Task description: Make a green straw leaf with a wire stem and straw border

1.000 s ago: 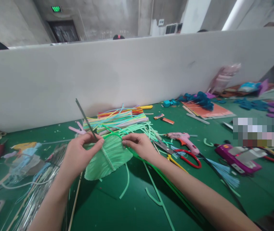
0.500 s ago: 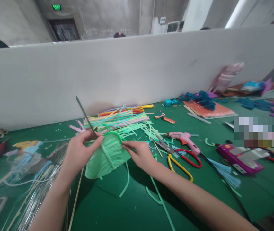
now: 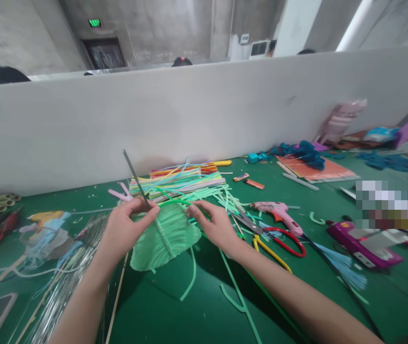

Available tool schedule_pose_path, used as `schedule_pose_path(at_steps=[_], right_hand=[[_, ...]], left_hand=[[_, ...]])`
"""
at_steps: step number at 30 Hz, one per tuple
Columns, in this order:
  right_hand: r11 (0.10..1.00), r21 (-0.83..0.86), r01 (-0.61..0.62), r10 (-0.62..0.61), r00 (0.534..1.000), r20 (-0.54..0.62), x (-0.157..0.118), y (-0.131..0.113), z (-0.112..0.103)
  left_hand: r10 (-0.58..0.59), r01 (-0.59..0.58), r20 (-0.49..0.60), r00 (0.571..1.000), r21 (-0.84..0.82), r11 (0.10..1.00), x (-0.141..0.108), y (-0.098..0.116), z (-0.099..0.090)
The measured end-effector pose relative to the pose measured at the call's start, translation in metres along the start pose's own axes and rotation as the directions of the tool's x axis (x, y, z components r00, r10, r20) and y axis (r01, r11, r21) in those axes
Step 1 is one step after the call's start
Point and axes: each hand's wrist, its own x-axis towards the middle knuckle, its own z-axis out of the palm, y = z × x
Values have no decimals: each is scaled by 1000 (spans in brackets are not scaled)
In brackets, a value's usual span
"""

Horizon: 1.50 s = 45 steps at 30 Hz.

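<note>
A mint-green leaf [image 3: 168,239] with a raised midrib, made of fuzzy pipe cleaners, is held up over the table. A thin dark stem [image 3: 134,172] rises from its base. My left hand [image 3: 128,224] is closed, thumb and fingers pinching the leaf at the stem. A brighter green pipe cleaner [image 3: 177,201] bends along the leaf's upper edge. Closed on this strip at the edge, my right hand [image 3: 216,227] has its thumb and fingers together; the exact pinch point is partly hidden. A loose pale green strip [image 3: 192,282] hangs below the leaf.
Bundled coloured pipe cleaners [image 3: 189,177] lie behind the hands. Rightward are a pink glue gun [image 3: 277,210], red-and-yellow-handled scissors [image 3: 286,239], two lighters [image 3: 254,184] and a purple power strip [image 3: 363,246]. Wire stems [image 3: 71,282] lie left. A white partition [image 3: 189,114] stands behind.
My right hand has shifted along the bright green pipe cleaner, up nearer the leaf's top edge, and the strip lies flatter there. My left hand keeps its pinch. The whole view has shifted slightly.
</note>
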Motion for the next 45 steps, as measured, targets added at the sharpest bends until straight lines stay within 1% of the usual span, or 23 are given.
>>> schedule_pose_path(at_steps=[1,3,4,6,8,9,12,15,19,22,28,32,36,41,45], right_hand=[[999,-9,35,-35,999,-15,3,-6,-2],[982,-68,173,-175,984,-19,9,-19,-4],[958,-113,265,-266,964,4,13,-25,-5],[883,-192,428,-418,904,91,20,-35,-3],[830,-226,509,-482,860,166,26,-42,-1],[821,-229,524,-491,851,185,27,-43,0],[818,-231,527,-494,849,187,29,-43,0],[806,-250,537,-503,843,191,28,-43,-1],[782,-294,550,-501,834,229,28,-45,-3],[752,-352,557,-493,830,260,28,-48,-4],[669,-464,581,-460,814,355,25,-55,-10],[609,-511,607,-489,794,361,24,-57,-11],[606,-511,609,-507,791,343,24,-56,-10],[639,-488,594,-490,804,337,24,-56,-10],[647,-481,592,-487,806,337,24,-55,-11]], left_hand=[[-5,5,4,1000,7,1000,-1,1,0],[-9,8,21,1000,21,1000,-2,4,-1],[-7,6,33,999,28,1000,-3,5,-1],[1,-4,57,998,43,999,-5,8,-2],[7,-11,77,997,50,999,-6,10,-4],[8,-12,93,996,49,999,-7,10,-6],[14,-24,164,986,61,998,-6,9,-10],[7,-21,201,980,67,998,-4,4,-15],[-10,12,262,965,-6,1000,-2,-2,-20],[1,9,281,960,-34,999,-1,-4,-23],[26,-12,276,961,-55,998,-1,-6,-24],[49,-30,253,966,-77,997,-2,1,-19],[31,-24,198,980,-36,999,-4,9,-11],[34,-35,104,994,6,999,-6,12,-5],[40,-37,107,993,-29,999,-7,12,-6]])
